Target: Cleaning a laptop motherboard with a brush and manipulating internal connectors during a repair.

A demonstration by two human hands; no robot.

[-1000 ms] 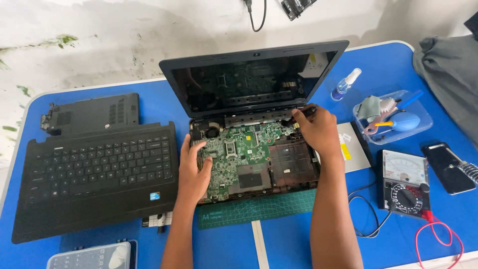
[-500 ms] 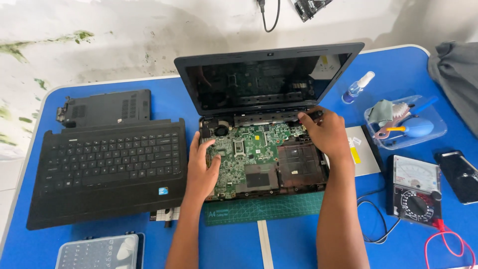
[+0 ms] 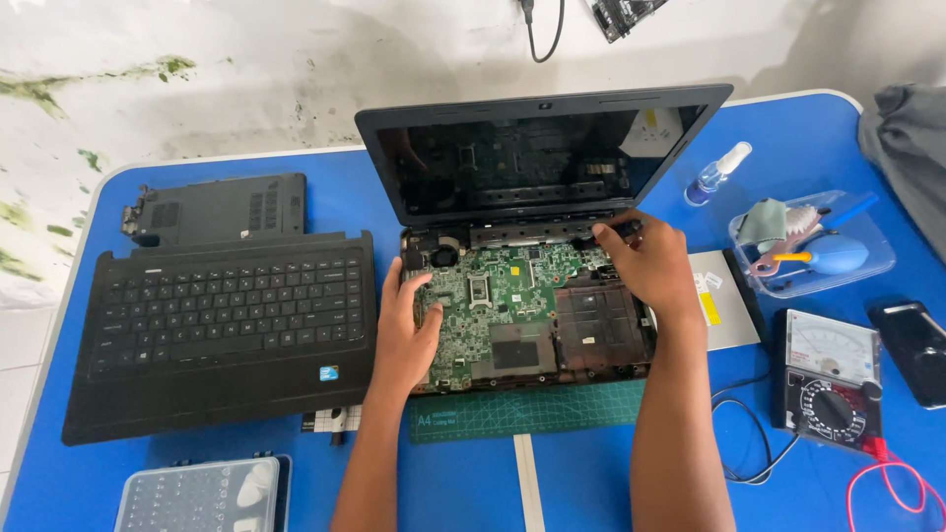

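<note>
Right hand (image 3: 648, 268) has shifted along laptop (image 3: 522, 315) hinge edge.

keyboard cover (image 3: 222, 330), multimeter (image 3: 830, 379), spray bottle (image 3: 716, 172)

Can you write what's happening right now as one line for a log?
left hand: on motherboard left edge | right hand: at laptop hinge | keyboard cover: set aside left

My left hand (image 3: 406, 330) covers the left edge of the green motherboard (image 3: 512, 300); what lies under the palm is hidden. My right hand (image 3: 648, 264) hides the hinge corner, fingertips out of sight. Clear bit case (image 3: 202, 496) cut off by the bottom edge. Grey cloth (image 3: 912, 148) and black phone (image 3: 918, 350) run off the right edge. Hanging cable (image 3: 540, 30) cut at top. Board parts too small to tell, perhaps connectors.
</note>
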